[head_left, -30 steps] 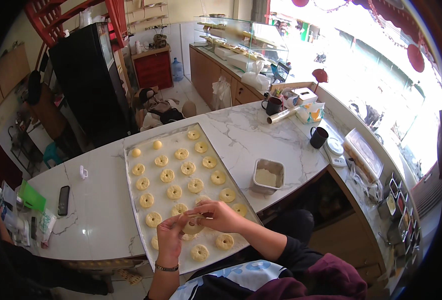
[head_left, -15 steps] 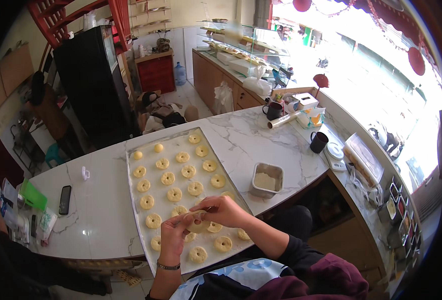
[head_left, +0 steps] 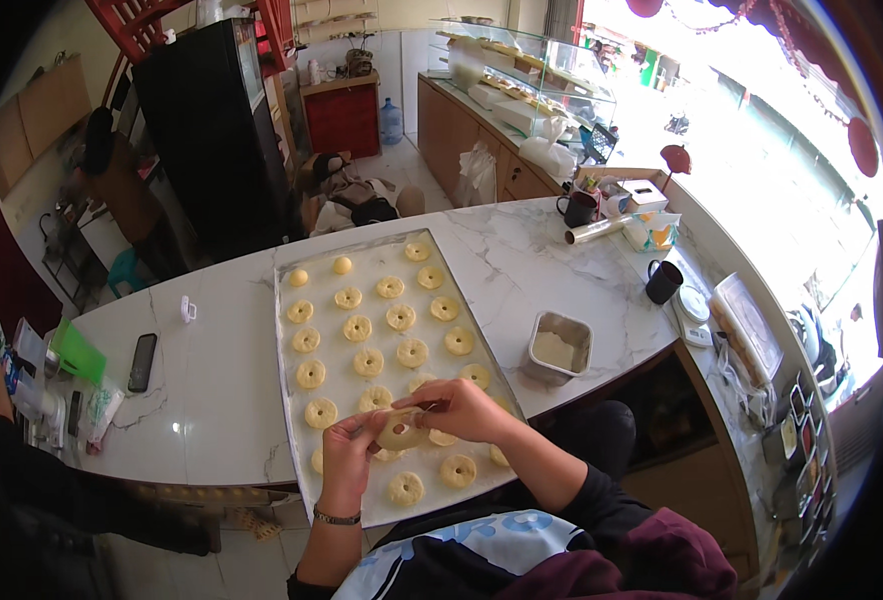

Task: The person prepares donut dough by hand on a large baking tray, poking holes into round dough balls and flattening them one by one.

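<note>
My left hand [head_left: 350, 452] and my right hand [head_left: 462, 412] together hold a pale dough ring [head_left: 399, 438] above the near part of a large tray [head_left: 377, 262]. The fingertips of both hands pinch its upper edge, and skin shows through the hole in its middle. Rows of dough rings [head_left: 368, 362] with small center holes lie on the tray, some hidden under my hands. At its far left end sit two round dough balls, one [head_left: 300, 277] left of the other [head_left: 343, 265].
Right of the tray stands a square metal tin of flour-like powder [head_left: 562, 345]. Farther right are a dark mug [head_left: 664, 282] and a white scale [head_left: 695, 310]. A black phone [head_left: 143, 362] and a green container [head_left: 80, 352] lie left. Another person's dark sleeve [head_left: 52, 450] reaches in at left.
The view has shifted, so the counter and tray appear farther right and slightly higher. Both hands still hold the dough ring, which now shows its hole more openly.
</note>
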Demonstrator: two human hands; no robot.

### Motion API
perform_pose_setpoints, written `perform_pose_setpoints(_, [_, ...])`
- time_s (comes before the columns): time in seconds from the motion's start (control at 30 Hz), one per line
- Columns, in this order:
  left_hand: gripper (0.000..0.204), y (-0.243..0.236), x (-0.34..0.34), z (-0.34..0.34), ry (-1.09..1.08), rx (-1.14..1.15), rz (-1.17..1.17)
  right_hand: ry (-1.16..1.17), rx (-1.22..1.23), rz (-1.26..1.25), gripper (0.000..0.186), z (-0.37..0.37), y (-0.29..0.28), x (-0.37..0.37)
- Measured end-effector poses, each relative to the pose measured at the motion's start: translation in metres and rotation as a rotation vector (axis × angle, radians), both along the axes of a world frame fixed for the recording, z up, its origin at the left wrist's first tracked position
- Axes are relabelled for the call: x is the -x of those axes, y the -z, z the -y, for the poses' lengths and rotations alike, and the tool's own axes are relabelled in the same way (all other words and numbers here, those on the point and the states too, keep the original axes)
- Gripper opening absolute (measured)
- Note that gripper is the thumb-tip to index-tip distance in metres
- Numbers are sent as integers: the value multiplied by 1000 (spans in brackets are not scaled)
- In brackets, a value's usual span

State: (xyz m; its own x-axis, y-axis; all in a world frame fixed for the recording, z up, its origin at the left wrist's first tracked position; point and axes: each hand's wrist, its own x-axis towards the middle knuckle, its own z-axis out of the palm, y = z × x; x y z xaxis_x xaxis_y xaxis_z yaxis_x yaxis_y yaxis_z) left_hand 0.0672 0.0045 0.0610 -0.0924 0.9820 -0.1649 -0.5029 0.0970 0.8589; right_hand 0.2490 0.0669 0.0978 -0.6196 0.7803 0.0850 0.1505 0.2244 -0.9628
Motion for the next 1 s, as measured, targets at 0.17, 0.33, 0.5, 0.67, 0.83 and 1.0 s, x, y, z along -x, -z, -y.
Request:
perform_pose_setpoints(0.17, [17,-2,-1,0,104,71,-98,-43,-87,50,31,4,4,2])
perform_pose_setpoints(0.33, [18,-5,-9,-5,123,99,-24,4,249,-35,29,1,-2,-9])
perform_pose_setpoints(0.5, [19,-1,-4,-3,130,143,-45,-51,271,-3,33,2,-1,-1])
perform_pose_setpoints(0.67, [23,1,-3,-4,228,89,-135,-161,96,37,39,-2,8,-3])
perform_pose_setpoints(0.83, [24,4,-5,-4,90,141,-66,-63,289,-42,39,-1,3,-6])
perform_pose_setpoints(1.0, [24,0,-13,-4,191,91,-86,-84,158,-16,35,-2,10,-10])
